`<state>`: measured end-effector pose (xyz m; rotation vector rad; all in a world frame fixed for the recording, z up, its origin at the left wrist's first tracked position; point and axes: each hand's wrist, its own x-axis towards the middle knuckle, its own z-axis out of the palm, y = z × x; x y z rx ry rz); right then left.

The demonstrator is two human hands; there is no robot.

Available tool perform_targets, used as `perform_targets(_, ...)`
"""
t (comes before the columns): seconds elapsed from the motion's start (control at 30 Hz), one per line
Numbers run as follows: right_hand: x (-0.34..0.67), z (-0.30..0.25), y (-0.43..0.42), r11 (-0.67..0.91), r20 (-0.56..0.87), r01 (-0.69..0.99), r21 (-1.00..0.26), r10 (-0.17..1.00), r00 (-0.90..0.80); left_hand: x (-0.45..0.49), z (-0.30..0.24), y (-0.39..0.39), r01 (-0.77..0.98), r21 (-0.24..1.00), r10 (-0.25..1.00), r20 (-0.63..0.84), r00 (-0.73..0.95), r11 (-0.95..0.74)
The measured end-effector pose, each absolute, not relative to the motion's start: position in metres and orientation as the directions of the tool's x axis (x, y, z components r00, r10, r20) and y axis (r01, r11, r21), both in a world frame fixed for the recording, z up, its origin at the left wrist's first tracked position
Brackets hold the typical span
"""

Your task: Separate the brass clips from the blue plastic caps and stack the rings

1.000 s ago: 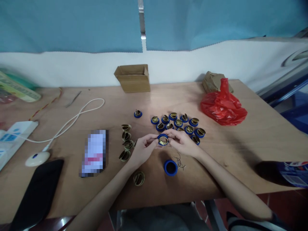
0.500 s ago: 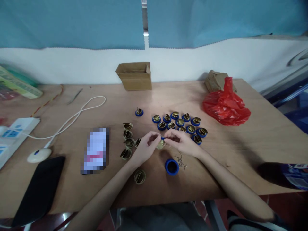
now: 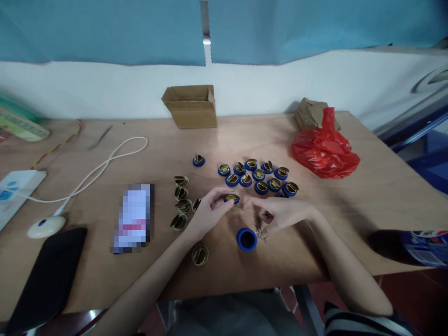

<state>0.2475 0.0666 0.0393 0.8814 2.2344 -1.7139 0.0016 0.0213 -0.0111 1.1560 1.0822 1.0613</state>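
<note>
My left hand pinches a small round brass piece with a blue rim between thumb and fingers, above the table. Apart from it, to the right, is my right hand, its index finger stretched out and the other fingers bent. I see nothing held in it. Below lie several thin dark wire rings, next to a blue round cup with a dark hollow. Beyond the hands stand several brass pieces in blue rings, their round flaps tilted up. Similar brass pieces without blue lie left of my left hand.
One blue-ringed piece and one plain brass piece lie apart. Around them are a cardboard box, a red plastic bag, a dark bottle, a phone, a black slab and a white cable.
My right hand has let go of the brass piece and drawn back right and down, towards the wire rings. My left hand keeps the piece. The whole view has shifted slightly.
</note>
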Motion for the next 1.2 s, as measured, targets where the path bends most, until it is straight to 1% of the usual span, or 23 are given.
perform_targets(0.07, 0.242, 0.038, 0.064, 0.171, -0.485, 0.554, -0.815, 0.321, -0.813, 0.001, -0.008, 0.021, -0.058, 0.993, 0.984, -0.098, 0.15, 0.107)
perform_targets(0.17, 0.237, 0.036, 0.061, 0.206, -0.459, 0.541, -0.815, 0.34, -0.821, 0.0, -0.003, 0.022, -0.065, 0.991, 0.984, -0.109, 0.139, 0.119)
perform_targets(0.43, 0.234, 0.036, 0.062, 0.312, -0.478, 0.615, -0.724, 0.416, -0.773, 0.001, -0.001, 0.021, -0.057, 0.987, 0.98, -0.143, 0.137, 0.152)
perform_targets(0.57, 0.238, 0.033, 0.065, 0.297, -0.46, 0.615, -0.73, 0.452, -0.764, 0.002, -0.002, 0.021, -0.057, 0.988, 0.981, -0.135, 0.139, 0.144)
perform_targets(0.67, 0.244, 0.028, 0.068, 0.286, -0.423, 0.605, -0.743, 0.501, -0.755, 0.002, -0.002, 0.021, -0.053, 0.989, 0.981, -0.126, 0.149, 0.136)
perform_targets(0.77, 0.249, 0.023, 0.071, 0.25, -0.406, 0.594, -0.764, 0.53, -0.745, 0.002, -0.002, 0.021, -0.052, 0.991, 0.981, -0.117, 0.154, 0.126)
perform_targets(0.9, 0.251, 0.024, 0.071, 0.223, -0.398, 0.572, -0.789, 0.525, -0.753, 0.001, -0.003, 0.021, -0.042, 0.993, 0.983, -0.101, 0.151, 0.108)
perform_targets(1.2, 0.251, 0.029, 0.069, 0.324, -0.418, 0.596, -0.734, 0.476, -0.774, 0.0, -0.002, 0.021, -0.02, 0.993, 0.981, -0.113, 0.155, 0.118)
